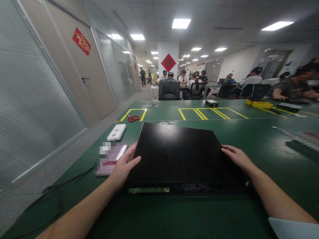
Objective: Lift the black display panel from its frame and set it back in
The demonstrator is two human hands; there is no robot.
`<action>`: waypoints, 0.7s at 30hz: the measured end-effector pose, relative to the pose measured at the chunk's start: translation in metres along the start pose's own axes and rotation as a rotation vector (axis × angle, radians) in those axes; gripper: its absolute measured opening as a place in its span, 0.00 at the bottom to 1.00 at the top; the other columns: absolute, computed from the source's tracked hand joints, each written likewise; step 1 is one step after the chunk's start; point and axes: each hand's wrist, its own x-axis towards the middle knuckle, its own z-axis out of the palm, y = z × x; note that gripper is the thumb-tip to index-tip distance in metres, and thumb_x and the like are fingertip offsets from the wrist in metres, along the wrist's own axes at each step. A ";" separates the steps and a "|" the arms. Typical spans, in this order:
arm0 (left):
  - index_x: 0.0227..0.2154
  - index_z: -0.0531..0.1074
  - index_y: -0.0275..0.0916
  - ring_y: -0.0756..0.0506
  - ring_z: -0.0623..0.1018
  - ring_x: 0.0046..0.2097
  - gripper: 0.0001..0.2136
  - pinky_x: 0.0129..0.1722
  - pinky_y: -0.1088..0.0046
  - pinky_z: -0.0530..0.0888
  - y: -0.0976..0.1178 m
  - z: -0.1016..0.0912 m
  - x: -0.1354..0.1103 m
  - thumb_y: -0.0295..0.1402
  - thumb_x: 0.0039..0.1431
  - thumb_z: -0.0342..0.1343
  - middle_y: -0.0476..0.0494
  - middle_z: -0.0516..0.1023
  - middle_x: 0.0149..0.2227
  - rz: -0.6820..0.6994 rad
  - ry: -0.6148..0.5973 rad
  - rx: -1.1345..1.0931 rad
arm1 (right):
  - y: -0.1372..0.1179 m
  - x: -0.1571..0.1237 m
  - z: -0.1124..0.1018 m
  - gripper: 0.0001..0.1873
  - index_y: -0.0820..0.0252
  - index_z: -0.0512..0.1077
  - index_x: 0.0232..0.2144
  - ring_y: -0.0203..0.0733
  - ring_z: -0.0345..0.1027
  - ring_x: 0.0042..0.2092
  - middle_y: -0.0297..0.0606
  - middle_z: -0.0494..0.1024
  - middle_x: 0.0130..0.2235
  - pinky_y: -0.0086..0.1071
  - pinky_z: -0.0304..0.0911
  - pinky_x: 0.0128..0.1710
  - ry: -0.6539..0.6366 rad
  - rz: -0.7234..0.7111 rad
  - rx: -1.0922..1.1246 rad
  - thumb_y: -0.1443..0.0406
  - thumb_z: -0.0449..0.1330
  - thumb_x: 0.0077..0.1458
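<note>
A large black display panel [176, 152] lies in front of me, its dark glossy face upward and tilted a little in view. Along its near edge a narrow green circuit board [149, 190] is exposed. My left hand [124, 165] grips the panel's left edge, thumb on top and fingers at the side. On the opposite edge, my right hand [235, 156] holds on the same way, its lower fingers hidden. Whether the panel touches the table or is slightly raised, I cannot tell.
On the green table [189, 215], a purple phone-like item [108, 168] and white power bank [116, 132] lie left. Red scissors [133, 118] and small pale pieces [168, 123] lie beyond. A black cable [69, 181] trails left. A person [294, 86] sits at right.
</note>
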 end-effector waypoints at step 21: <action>0.55 0.71 0.42 0.37 0.63 0.65 0.27 0.63 0.61 0.61 -0.007 0.004 0.007 0.34 0.50 0.64 0.42 0.71 0.61 -0.003 0.103 -0.118 | -0.059 -0.051 -0.018 0.42 0.40 0.52 0.66 0.53 0.71 0.52 0.35 0.72 0.59 0.47 0.67 0.47 -0.203 0.119 0.840 0.61 0.56 0.48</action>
